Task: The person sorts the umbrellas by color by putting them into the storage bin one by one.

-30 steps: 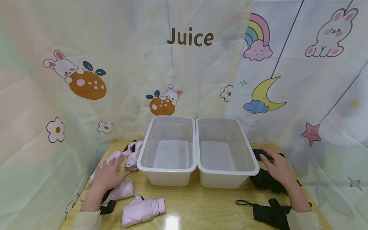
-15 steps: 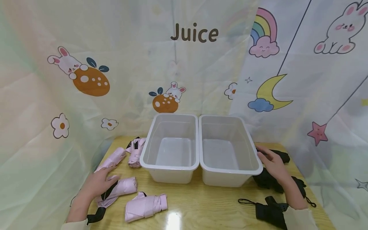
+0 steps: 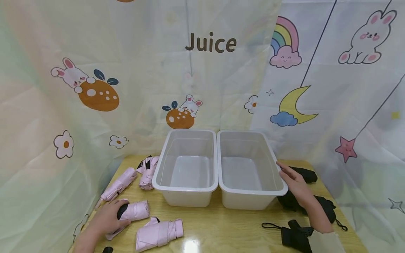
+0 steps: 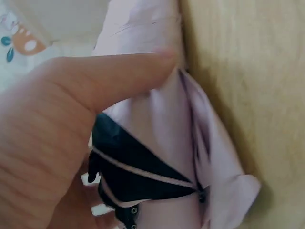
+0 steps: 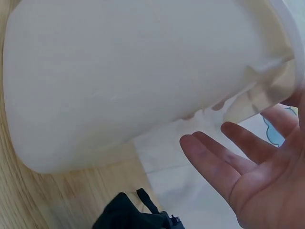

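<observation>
My left hand [image 3: 107, 218] grips a folded pink umbrella [image 3: 139, 210] at the left of the table. In the left wrist view the thumb lies across the pink cloth [image 4: 143, 28], and fingertips show on the far side past a black patch. My right hand [image 3: 299, 188] is beside the outer rim of the right white bin [image 3: 253, 192], fingers extended and slightly bent. The right wrist view has that hand [image 5: 267, 176] palm visible next to the bin's wall [image 5: 119, 71], holding nothing. Black folded umbrellas, one [image 3: 303, 174] behind the hand, lie around it.
The left white bin [image 3: 190, 189] stands against the right one, both without contents. More pink umbrellas [image 3: 159, 233] [image 3: 121, 183] [image 3: 147, 175] lie left of the bins. Another black umbrella [image 3: 294, 239] with a loop is at front right. A printed curtain [image 3: 142, 70] encloses the table.
My left hand has come down and back from above the pink umbrellas and taken hold of one. My right hand has shifted slightly left, closer against the right bin's rim.
</observation>
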Motion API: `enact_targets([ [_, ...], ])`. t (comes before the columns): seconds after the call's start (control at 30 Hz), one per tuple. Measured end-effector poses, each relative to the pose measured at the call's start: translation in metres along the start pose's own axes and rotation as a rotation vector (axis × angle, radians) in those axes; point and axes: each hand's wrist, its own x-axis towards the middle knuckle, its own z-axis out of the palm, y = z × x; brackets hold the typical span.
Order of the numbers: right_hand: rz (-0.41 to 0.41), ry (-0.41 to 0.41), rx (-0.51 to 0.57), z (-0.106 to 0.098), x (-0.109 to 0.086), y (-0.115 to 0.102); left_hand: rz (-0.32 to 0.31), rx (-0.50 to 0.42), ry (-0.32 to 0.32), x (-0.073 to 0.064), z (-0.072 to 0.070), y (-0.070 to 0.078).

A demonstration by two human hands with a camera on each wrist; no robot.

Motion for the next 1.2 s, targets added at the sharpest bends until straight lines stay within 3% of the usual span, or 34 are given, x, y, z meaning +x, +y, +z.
enact_targets([
  [0.17, 0.008, -0.027, 0.089, 0.003, 0.004, 0.0, 0.121, 0.09, 0.102, 0.002, 0.008, 0.003],
  [0.37, 0.023, -0.072, 0.183, 0.006, 0.01, 0.003, 0.238, 0.243, 0.136, 0.002, 0.022, 0.005],
  [0.6, 0.01, -0.088, 0.241, 0.009, 0.013, 0.009, 0.339, 0.196, 0.193, 0.004, 0.024, 0.003],
  [0.7, 0.001, -0.074, 0.234, 0.009, 0.013, 0.01, 0.334, 0.142, 0.232, 0.005, 0.021, 0.0],
  [0.87, 0.005, -0.052, 0.244, 0.009, 0.013, 0.01, 0.254, 0.052, 0.24, 0.004, 0.008, 0.001],
  [1.03, -0.008, -0.04, 0.247, 0.01, 0.012, 0.011, 0.201, 0.023, 0.243, 0.007, -0.023, 0.005],
  [1.2, -0.018, -0.019, 0.25, 0.011, 0.011, 0.011, 0.14, -0.007, 0.255, 0.023, -0.063, 0.013],
])
